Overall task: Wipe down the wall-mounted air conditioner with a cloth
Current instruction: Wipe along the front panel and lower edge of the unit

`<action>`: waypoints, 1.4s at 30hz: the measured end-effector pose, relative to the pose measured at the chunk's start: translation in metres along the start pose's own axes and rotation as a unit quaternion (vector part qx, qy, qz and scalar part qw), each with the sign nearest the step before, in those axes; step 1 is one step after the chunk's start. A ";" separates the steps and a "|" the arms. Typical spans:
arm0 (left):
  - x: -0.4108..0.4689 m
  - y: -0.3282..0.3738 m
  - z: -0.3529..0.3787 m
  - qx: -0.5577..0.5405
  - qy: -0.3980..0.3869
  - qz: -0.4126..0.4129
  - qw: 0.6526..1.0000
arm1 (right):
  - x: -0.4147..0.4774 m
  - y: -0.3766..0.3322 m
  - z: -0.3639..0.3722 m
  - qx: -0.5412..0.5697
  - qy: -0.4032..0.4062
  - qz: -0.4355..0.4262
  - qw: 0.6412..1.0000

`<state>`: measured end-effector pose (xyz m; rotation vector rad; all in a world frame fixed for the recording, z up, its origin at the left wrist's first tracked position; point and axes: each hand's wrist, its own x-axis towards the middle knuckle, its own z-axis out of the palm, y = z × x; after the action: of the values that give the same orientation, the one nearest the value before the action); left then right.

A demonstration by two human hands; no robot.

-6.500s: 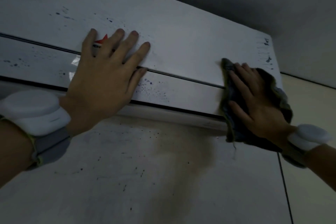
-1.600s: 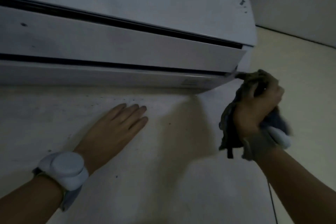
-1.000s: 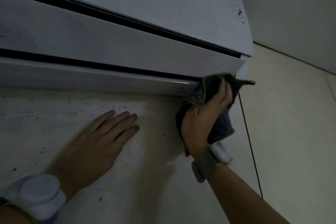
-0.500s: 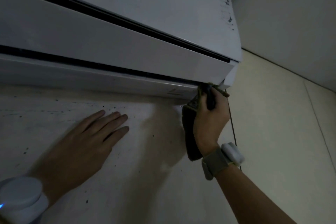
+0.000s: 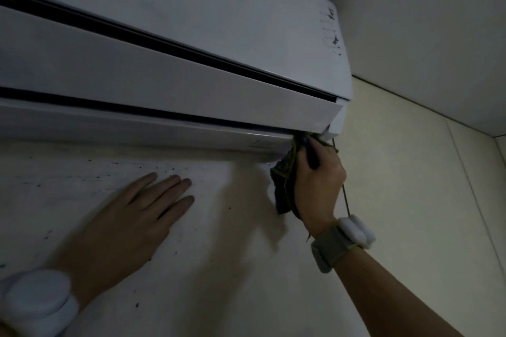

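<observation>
The right hand (image 5: pixel 317 180) is closed around a dark grey, olive-edged cloth (image 5: pixel 284 186), pressing its top against the underside of the white wall-mounted air conditioner (image 5: pixel 191 44) at that unit's 5 o'clock corner. At the cloth's 9 o'clock, the left hand (image 5: pixel 123 227) lies flat and empty on the speckled white wall (image 5: pixel 219 268), fingers spread.

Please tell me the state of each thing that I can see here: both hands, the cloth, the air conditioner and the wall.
Left hand: open, flat on the wall.
Right hand: closed, grip on the cloth.
Cloth: bunched, pressed under the unit's right end.
Air conditioner: mounted, dark specks near its right edge.
Wall: speckled with dark spots.
</observation>
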<state>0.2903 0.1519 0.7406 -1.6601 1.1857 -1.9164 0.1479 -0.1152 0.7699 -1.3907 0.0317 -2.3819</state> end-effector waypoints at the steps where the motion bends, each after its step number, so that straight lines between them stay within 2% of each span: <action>1: -0.002 -0.002 -0.002 0.006 -0.007 0.004 1.000 | -0.003 -0.006 0.003 0.003 -0.002 -0.015 1.000; 6: -0.024 -0.019 -0.014 0.016 -0.019 0.007 1.000 | -0.024 -0.057 0.020 0.039 -0.029 -0.098 0.994; 10: -0.048 -0.038 -0.024 0.038 -0.026 0.004 0.999 | -0.044 -0.105 0.039 0.093 -0.043 -0.128 0.987; 16: -0.061 -0.051 -0.025 0.039 -0.019 -0.009 0.999 | -0.049 -0.145 0.043 0.121 -0.124 -0.186 0.967; 19: -0.062 -0.051 -0.029 0.055 -0.040 -0.016 0.998 | -0.033 -0.114 0.026 0.085 -0.120 -0.153 0.977; 22: -0.069 -0.055 -0.035 0.068 -0.053 -0.039 0.996 | -0.022 -0.073 0.010 0.028 -0.047 -0.070 0.996; 24: -0.076 -0.061 -0.038 0.071 -0.054 -0.048 0.995 | -0.022 -0.062 0.010 0.013 -0.018 -0.031 0.999; 26: -0.082 -0.067 -0.040 0.073 -0.058 -0.053 0.994 | -0.025 -0.066 0.015 0.016 -0.015 -0.028 0.999; 32: -0.107 -0.085 -0.053 0.100 -0.067 -0.056 0.991 | -0.056 -0.143 0.045 0.086 -0.058 -0.118 0.988; 38: -0.155 -0.118 -0.079 0.115 -0.074 -0.092 0.986 | -0.100 -0.242 0.094 0.208 -0.090 -0.151 0.962; 42: -0.198 -0.138 -0.101 0.119 -0.119 -0.125 0.978 | -0.120 -0.295 0.115 0.261 -0.112 -0.170 0.944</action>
<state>0.2832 0.4127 0.7206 -1.9104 0.6558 -1.8455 0.2050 0.2174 0.7896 -1.4634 -0.9005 -2.2202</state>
